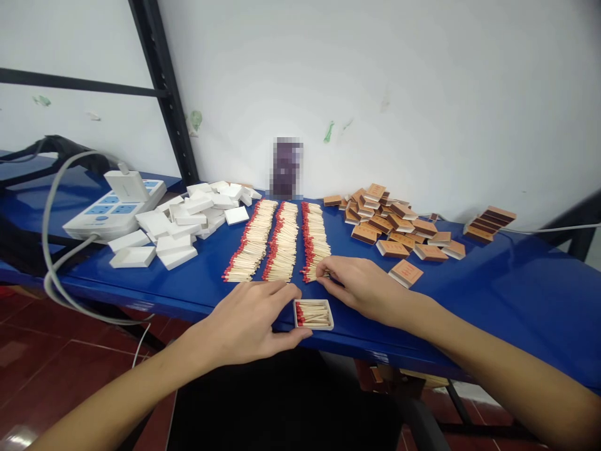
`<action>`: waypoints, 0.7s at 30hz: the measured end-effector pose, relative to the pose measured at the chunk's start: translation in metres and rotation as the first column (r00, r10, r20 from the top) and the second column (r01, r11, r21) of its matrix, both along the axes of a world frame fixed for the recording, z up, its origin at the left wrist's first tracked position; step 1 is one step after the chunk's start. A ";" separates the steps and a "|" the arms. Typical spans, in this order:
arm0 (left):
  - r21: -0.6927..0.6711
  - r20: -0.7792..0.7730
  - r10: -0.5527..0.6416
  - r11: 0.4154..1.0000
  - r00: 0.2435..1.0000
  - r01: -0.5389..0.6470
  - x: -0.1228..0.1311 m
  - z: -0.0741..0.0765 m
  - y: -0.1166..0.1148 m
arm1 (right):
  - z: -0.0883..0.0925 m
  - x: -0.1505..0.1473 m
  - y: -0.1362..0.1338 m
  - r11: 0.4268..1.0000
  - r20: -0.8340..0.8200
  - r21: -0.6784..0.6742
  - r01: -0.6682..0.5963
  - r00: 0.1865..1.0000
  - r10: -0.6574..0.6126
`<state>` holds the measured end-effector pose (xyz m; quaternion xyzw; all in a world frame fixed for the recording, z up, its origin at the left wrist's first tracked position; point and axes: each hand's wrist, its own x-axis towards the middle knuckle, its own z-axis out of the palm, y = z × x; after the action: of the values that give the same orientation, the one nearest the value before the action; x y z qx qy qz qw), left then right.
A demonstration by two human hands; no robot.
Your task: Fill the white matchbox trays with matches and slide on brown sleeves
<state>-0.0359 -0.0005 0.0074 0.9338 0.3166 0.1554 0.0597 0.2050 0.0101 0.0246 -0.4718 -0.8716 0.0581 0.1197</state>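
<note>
A small white matchbox tray (332,316) lies at the front edge of the table, filled with red-tipped matches (315,314). My left hand (253,319) grips this tray, thumb along its near side and fingertips at its far left corner. Beyond it, three long rows of matches stretch away: the left row (251,241), the middle row (283,241) and the right row (315,232). At the near end of the right row my right hand (359,285) is closed, thumb and fingers pinching matches there; how many is hidden.
Empty white trays (176,222) are heaped at left, beside a white power strip (115,207) with a looping cable (49,207). Orange-brown matchbox sleeves (394,225) are piled at right, with a small stack (491,222) farther right. A pixelated dark object (286,169) stands against the wall.
</note>
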 end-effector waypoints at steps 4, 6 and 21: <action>-0.009 0.003 -0.001 1.000 1.000 0.001 -0.001 0.000 -0.001 | 0.000 -0.001 -0.002 0.999 0.084 0.041 0.000 0.996 -0.004; -0.006 0.005 -0.002 1.000 1.000 0.002 -0.001 0.000 -0.001 | 0.001 -0.002 -0.003 0.998 0.127 0.057 0.005 0.992 -0.012; -0.018 -0.001 0.000 1.000 1.000 0.000 0.000 0.000 0.000 | 0.006 -0.004 0.000 0.966 0.386 0.218 -0.135 0.921 0.042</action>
<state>-0.0362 -0.0008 0.0076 0.9334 0.3179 0.1520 0.0679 0.2013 0.0106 0.0311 -0.4160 -0.8993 -0.1348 0.0028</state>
